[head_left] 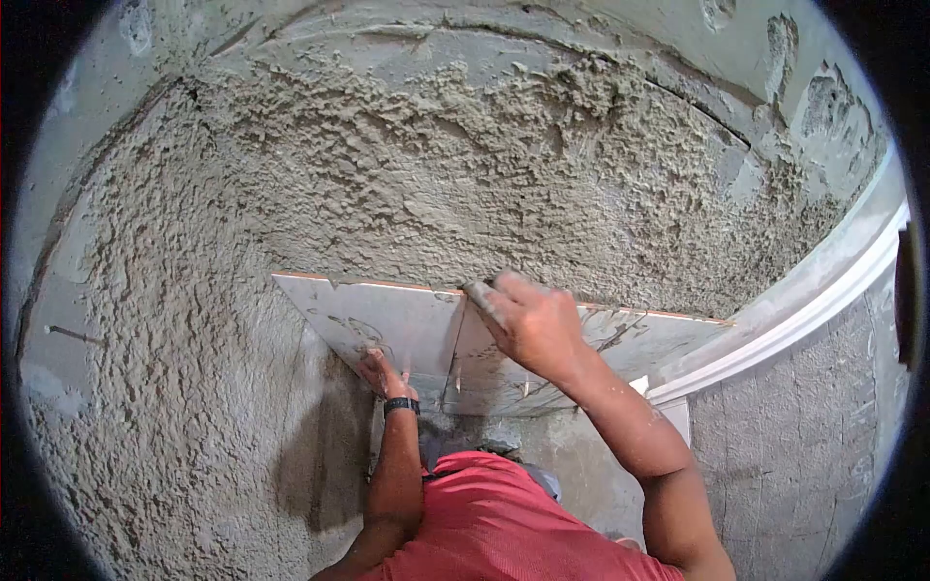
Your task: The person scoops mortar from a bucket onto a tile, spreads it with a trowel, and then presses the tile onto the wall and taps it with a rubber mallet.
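Observation:
Two light grey wall tiles, the left tile (402,315) and the right tile (620,334), stand side by side against the mortared wall, their reddish top edges showing. My left hand (386,376), with a dark band at the wrist, rests on the lower face of the left tile, its visible fingers apart. Over the top edge, near the seam between the tiles, my right hand (531,324) is closed with bent fingers smeared in grey. What those fingers hold, if anything, is hidden. Smears of mortar mark both tile faces.
Rough wet mortar (436,184) covers the wall above the tiles and the adjoining wall (165,320) on the left. A nail-like piece (73,334) sticks out at far left. A white frame edge (804,315) runs down the right, beside a grey scored surface (775,426).

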Available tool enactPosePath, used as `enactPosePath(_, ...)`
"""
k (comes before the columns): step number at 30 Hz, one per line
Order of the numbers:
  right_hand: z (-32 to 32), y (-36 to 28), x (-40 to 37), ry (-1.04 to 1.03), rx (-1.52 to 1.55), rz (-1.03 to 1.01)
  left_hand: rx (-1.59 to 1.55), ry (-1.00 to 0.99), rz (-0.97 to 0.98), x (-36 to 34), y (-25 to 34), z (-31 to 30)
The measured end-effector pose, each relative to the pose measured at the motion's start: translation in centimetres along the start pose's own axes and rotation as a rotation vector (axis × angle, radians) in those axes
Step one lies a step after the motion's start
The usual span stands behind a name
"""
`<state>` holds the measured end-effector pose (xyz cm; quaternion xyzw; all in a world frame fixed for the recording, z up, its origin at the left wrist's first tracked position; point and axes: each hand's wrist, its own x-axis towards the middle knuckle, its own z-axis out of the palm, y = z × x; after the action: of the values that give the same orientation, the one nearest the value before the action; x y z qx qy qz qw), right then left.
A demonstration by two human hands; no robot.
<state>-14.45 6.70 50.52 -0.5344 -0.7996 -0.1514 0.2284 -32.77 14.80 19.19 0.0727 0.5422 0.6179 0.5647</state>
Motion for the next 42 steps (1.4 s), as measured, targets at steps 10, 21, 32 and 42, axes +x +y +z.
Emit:
enactPosePath(10, 1.6, -0.3, 1.6, 0.079, 0.087, -0.045, -0.082, 0.032, -0.053, -1.6, 1.8, 0.7)
enactPosePath(21, 1.7, -1.3, 2.0, -0.003, -0.005, -0.011, -0.11, 0.043, 0.062, 1.8, -2.0, -0.4)
enactPosePath(32, -0.6, -1.5, 2.0, -0.119, -0.049, 0.014, -0.012, 0.078, 0.012, 0.2, 0.2, 0.1)
enactPosePath(42, -0.3, -1.2, 2.5, -0.114, -0.101, -0.001, -0.005, 0.061, 0.084, 1.5, -1.6, 0.0)
